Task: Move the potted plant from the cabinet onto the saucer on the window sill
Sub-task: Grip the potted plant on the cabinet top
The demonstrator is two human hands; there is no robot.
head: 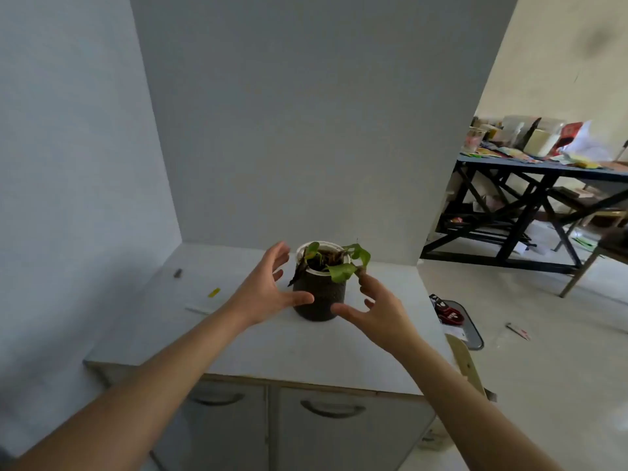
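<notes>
Hands are seen spread wide on either side of the pot, left hand and right hand near it, nothing gripped yet. On the cabinet the plant is stood upright, unlifted. Saucer and sill are not shown; the whole carry is judged left.

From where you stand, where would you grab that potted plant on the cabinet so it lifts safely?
Probably by the dark round body of the potted plant, one palm on each side, below the white rim. It stands upright on the cabinet and leaves spill over the top, so gripping there would crush them. The left hand and right hand are open on either side, already placed for that.
</notes>
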